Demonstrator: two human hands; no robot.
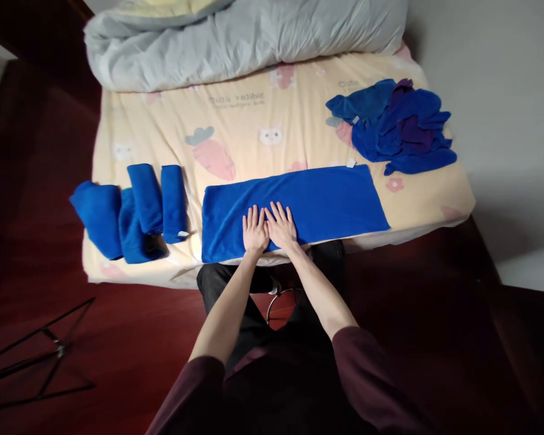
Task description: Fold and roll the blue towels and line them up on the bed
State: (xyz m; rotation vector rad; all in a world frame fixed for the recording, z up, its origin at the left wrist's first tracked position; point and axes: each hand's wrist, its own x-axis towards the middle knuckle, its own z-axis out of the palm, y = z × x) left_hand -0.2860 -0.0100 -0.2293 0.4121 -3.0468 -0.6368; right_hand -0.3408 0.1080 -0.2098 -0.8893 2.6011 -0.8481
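A blue towel (335, 196) lies spread in a long rectangle along the near edge of the bed, a small white tag showing at its far edge. My left hand (255, 231) rests flat on it, fingers stretched forward. Right beside it, my right hand (281, 226) also presses flat on the cloth, the two thumbs close together. To the left are folded blue towels: two narrow bundles (173, 202) side by side and looser ones (100, 217) further left. At the right lies a crumpled heap of blue and purple cloths (403, 127).
The bed (163, 133) has a pale yellow sheet printed with carrots and rabbits. A grey quilt (254, 42) is bunched across its far side. A pale wall (503, 151) stands at the right. Black stand legs (49, 347) rest on the dark red floor at lower left.
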